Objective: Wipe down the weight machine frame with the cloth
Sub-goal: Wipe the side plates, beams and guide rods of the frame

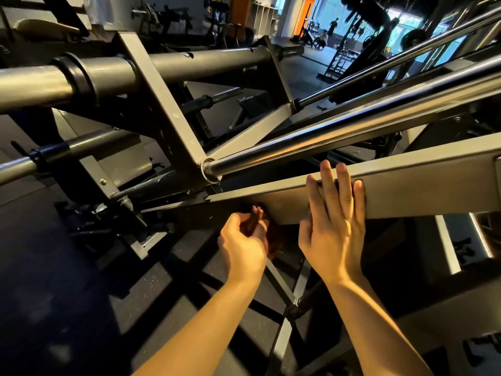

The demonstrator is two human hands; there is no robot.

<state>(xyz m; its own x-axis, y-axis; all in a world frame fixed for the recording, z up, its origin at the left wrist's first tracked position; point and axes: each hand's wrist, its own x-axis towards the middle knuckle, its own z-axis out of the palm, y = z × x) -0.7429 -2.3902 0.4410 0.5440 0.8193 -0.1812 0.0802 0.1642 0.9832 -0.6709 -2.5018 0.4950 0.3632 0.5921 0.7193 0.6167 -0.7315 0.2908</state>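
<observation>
While the right hand lies flat against the grey frame beam, fingers straight with tips reaching its top edge, the left hand curls round a dark reddish cloth (mostly hidden) at the beam's lower edge.

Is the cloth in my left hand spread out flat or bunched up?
Bunched up. The left hand curls round a small reddish wad of cloth at the lower edge of the grey beam; most is hidden.
</observation>
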